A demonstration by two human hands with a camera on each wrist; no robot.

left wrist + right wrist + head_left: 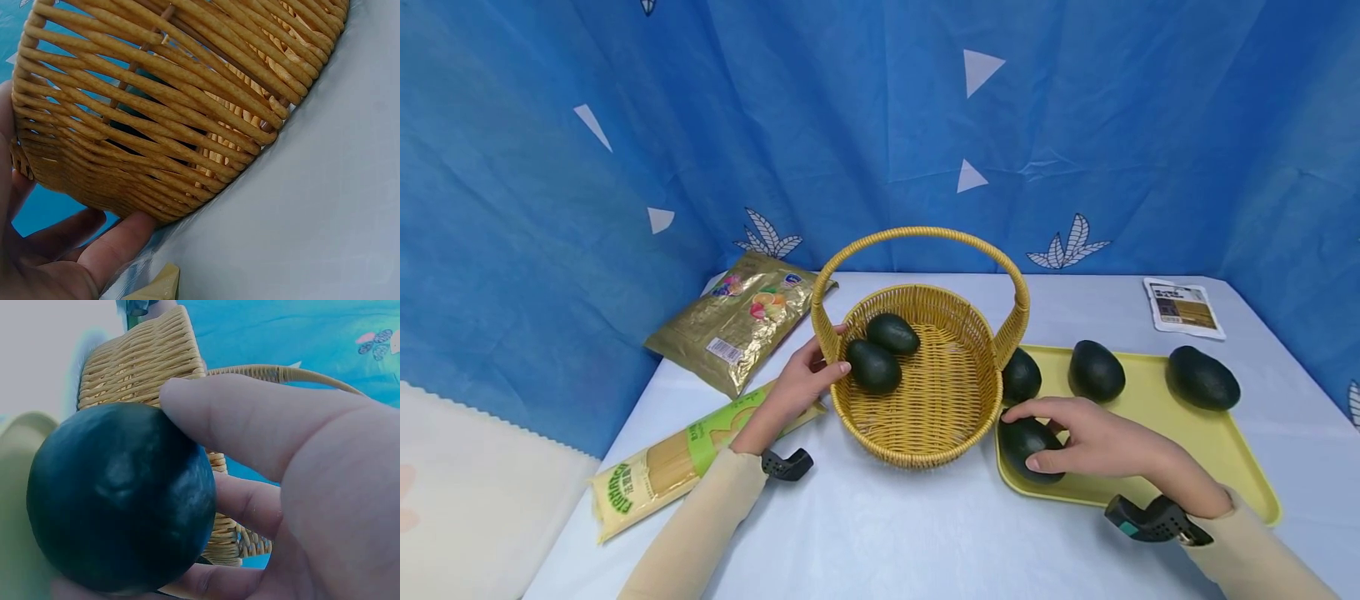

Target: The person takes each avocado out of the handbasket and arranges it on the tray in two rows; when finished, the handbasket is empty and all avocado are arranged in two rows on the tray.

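Observation:
A yellow wicker basket (pixel 936 392) with a tall arched handle stands mid-table, two dark green avocados (pixel 874 368) lying against its left inner side. My left hand (pixel 799 382) holds the basket's left rim, thumb over the edge; in the left wrist view its fingers (pixel 122 244) touch the woven outside. On the right, my right hand (pixel 1101 440) grips an avocado (pixel 1028 452) at the near left corner of a yellow tray (pixel 1213 454). The right wrist view shows the thumb (pixel 231 415) on top of this avocado and fingers round its far side.
Several more avocados (pixel 1096 372) lie along the tray's far side, one partly behind the basket's handle. Left of the basket are a gold foil bag (pixel 737 321) and a long pack of noodles (pixel 670 462). A small white-edged packet (pixel 1183 308) lies at the back right.

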